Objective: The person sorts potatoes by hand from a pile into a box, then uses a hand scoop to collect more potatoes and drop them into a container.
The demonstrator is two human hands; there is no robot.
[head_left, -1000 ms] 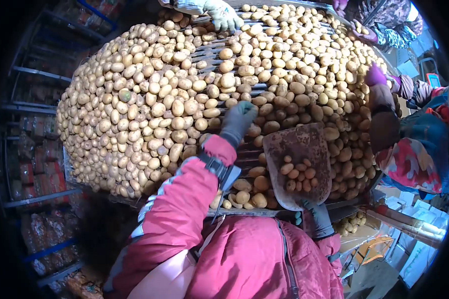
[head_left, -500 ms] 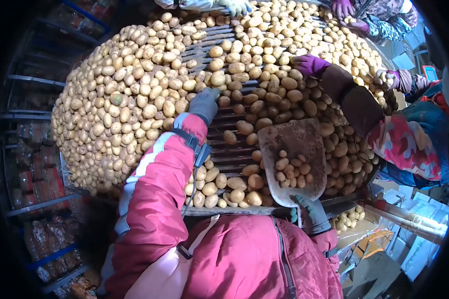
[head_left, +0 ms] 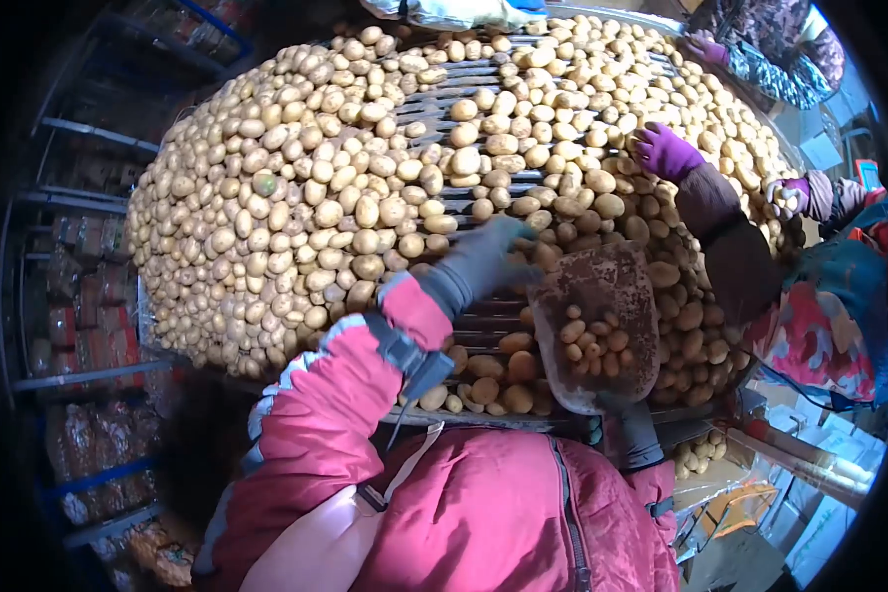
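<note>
My left hand (head_left: pixel 485 260), in a grey glove, is over the dark slats (head_left: pixel 488 321) at the middle. Its fingers are spread and slightly blurred, beside some potatoes (head_left: pixel 604 206). Below and to the right, my right hand (head_left: pixel 629 434), gloved too, is closed round the handle end of a worn metal scoop (head_left: pixel 641 316). Several small potatoes (head_left: pixel 596 341) lie in the scoop, which rests on the larger potatoes near the front edge. Part of the right hand is hidden under the scoop's rim.
Potatoes heap up on the left of the sorting table (head_left: pixel 153 340). A co-worker's purple-gloved hand (head_left: pixel 667 153) reaches in from the right, their other hand (head_left: pixel 787 197) farther out. Another person's gloved hand (head_left: pixel 705 49) is at top right. Metal racks (head_left: pixel 94 379) stand left.
My left hand has moved right and down toward the scoop, its fingers now spread. The co-worker's purple glove has shifted up and right. The whole view has shifted slightly.
</note>
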